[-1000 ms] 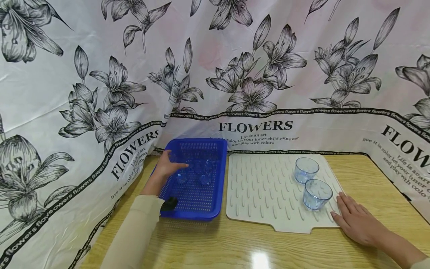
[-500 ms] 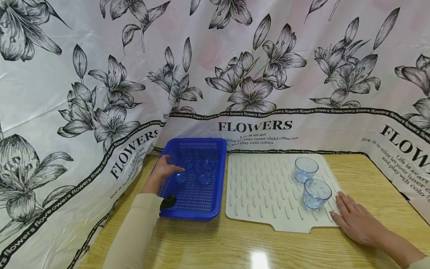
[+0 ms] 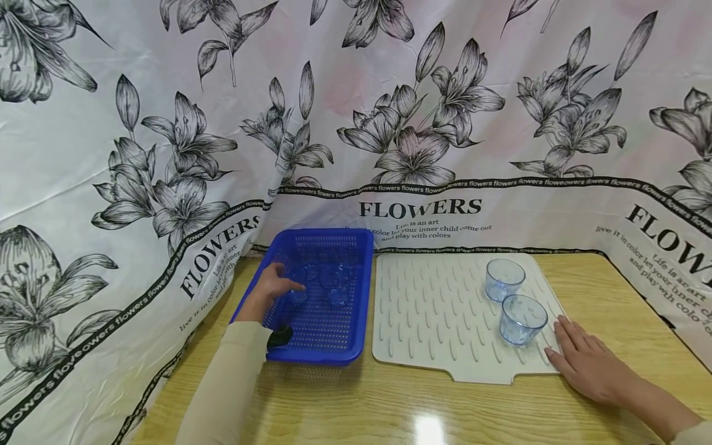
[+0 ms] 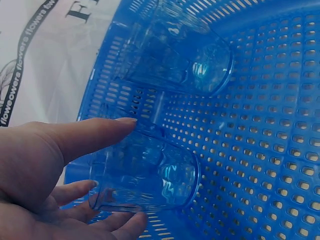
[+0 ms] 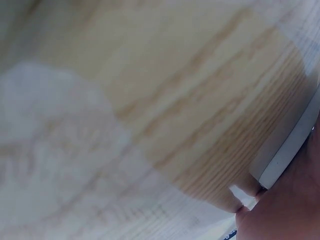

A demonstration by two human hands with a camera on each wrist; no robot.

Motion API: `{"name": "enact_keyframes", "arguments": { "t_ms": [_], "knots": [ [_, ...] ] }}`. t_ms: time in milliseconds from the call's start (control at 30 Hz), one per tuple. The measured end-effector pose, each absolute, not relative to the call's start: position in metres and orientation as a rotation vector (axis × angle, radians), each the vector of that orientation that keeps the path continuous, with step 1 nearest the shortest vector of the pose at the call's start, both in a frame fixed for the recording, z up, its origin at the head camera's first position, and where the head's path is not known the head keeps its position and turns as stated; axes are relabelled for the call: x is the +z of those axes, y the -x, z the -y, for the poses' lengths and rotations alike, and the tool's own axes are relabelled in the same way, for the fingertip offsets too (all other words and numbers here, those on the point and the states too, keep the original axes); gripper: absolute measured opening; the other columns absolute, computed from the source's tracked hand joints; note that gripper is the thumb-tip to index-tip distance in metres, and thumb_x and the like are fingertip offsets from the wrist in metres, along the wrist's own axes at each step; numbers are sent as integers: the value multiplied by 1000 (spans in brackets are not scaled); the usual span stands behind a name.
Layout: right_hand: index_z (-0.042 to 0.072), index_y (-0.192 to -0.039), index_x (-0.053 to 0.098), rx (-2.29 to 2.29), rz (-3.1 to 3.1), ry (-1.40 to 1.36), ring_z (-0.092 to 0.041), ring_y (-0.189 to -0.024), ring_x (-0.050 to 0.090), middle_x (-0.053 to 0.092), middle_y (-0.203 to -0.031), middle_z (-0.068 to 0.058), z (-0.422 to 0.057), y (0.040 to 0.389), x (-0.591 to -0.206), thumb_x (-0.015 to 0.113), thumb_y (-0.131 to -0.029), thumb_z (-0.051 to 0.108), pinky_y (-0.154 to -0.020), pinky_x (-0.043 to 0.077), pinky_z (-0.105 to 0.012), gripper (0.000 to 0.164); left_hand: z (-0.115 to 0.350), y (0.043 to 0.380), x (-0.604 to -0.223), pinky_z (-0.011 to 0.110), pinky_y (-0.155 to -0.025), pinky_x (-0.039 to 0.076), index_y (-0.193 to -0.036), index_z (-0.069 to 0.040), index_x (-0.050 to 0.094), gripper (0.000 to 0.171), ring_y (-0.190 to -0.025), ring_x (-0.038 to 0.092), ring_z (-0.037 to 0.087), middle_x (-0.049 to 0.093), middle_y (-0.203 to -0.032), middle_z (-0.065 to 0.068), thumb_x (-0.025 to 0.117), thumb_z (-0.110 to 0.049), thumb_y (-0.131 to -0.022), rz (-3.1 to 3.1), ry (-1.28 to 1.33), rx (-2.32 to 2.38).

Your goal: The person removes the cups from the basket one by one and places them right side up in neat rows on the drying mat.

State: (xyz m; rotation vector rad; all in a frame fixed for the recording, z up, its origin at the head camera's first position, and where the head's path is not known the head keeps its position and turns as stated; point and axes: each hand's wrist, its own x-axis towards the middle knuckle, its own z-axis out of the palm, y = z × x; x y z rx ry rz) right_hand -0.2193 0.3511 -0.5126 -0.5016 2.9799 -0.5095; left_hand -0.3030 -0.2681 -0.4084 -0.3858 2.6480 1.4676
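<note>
My left hand (image 3: pixel 272 285) reaches into the blue plastic basket (image 3: pixel 364 309), thumb and fingers on either side of a clear bluish glass (image 4: pixel 170 175). In the left wrist view the thumb lies along its upper side and the fingertips curl under it. Another glass (image 4: pixel 200 65) stands close by against the basket wall. More glasses, among them one glass (image 3: pixel 337 296), sit in the basket. With fingers extended, my right hand (image 3: pixel 592 368) rests at the right edge of a pale ridged draining mat (image 3: pixel 428 315). A front glass (image 3: pixel 521 321) and a rear glass (image 3: pixel 504 281) stand on the mat.
Basket and mat stand side by side on a wood-grain table (image 3: pixel 356 408). Behind and to the left, a white flower-printed cloth (image 3: pixel 311 210) hangs close to the basket. A black wrist device (image 3: pixel 280 335) overlaps the basket's front left corner.
My left hand has come down and slightly toward me, closing in around the glass in the basket. The right hand and the two glasses on the mat have stayed in place.
</note>
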Motion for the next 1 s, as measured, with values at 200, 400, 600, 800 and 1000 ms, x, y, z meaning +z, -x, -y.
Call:
{"name": "enact_keyframes", "arguments": {
  "t_ms": [200,400,600,800,1000],
  "knots": [
    [-20,-153,16,-518,-2975,496,-59,-148,3,10,-160,-42,-350,218,-512,36,-112,39,-117,-3,-72,75,267,303,-413,62,-116,32,-157,8,23,89,-146,28,51,26,-160,31,78,-6,-88,-2669,382,1443],
    [-20,-153,16,-518,-2974,492,-59,-148,3,11,-160,-42,-349,218,-512,36,-112,40,-116,-1,-73,75,268,302,-412,63,-115,33,-157,7,24,87,-145,30,52,27,-160,32,76,-5,-89,-2651,392,1454],
    [-20,-153,16,-512,-2975,495,-60,-148,3,10,-160,-42,-349,219,-512,36,-112,40,-116,0,-74,75,268,300,-410,62,-114,35,-156,8,25,86,-143,33,52,30,-158,33,76,-7,-89,-2644,397,1444],
    [-20,-153,17,-501,-2984,505,-61,-147,6,12,-159,-43,-348,219,-511,37,-112,39,-114,5,-75,75,267,297,-406,61,-113,37,-155,8,27,84,-142,35,51,34,-155,32,77,-7,-89,-2659,399,1442],
    [-21,-152,17,-499,-2985,500,-60,-147,4,11,-159,-43,-348,218,-511,37,-112,39,-114,4,-75,75,265,293,-398,60,-112,38,-155,8,26,87,-140,36,50,36,-153,32,78,-7,-87,-2693,393,1439]
  ]
}}
